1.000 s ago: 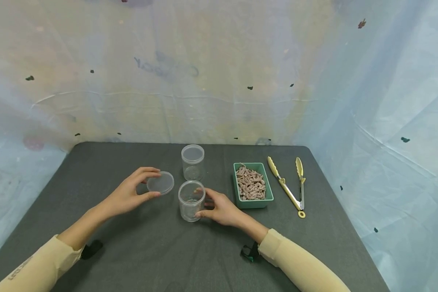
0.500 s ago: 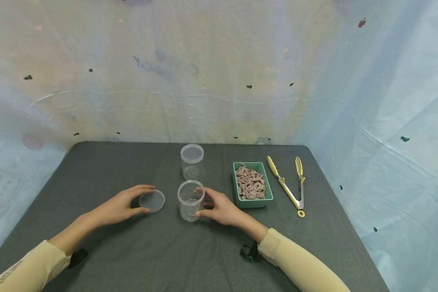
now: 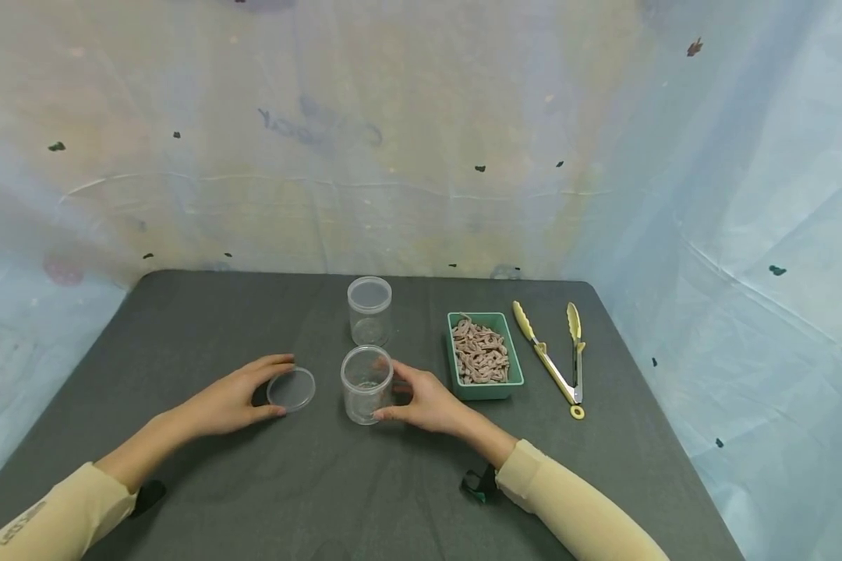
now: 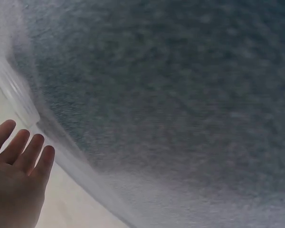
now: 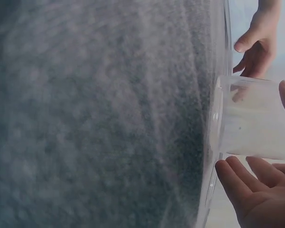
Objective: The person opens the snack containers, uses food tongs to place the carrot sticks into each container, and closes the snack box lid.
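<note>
A clear round lid (image 3: 291,389) lies flat on the dark tabletop, left of the jars. My left hand (image 3: 228,397) is just beside it, thumb and fingers spread apart; in the left wrist view the fingers of this hand (image 4: 19,175) look straight and stand apart from the lid (image 4: 19,92). My right hand (image 3: 424,399) holds an uncovered clear plastic jar (image 3: 366,389) from its right side, thumb in front and fingers behind. In the right wrist view the upright jar (image 5: 256,121) sits between the thumb and fingers of that hand (image 5: 261,194).
Behind the held jar stands a second clear jar (image 3: 369,319) with its lid on. A green tray (image 3: 487,393) of brownish, strip-like pieces (image 3: 480,352) is to the right. Farther right lie spread tongs (image 3: 557,370) with pale yellow tips. Plastic sheeting (image 3: 393,156) rises behind the table.
My left hand has moved the lid down and leftward onto the table, and its fingers have come off it. The right hand and its jar have stayed in place.
</note>
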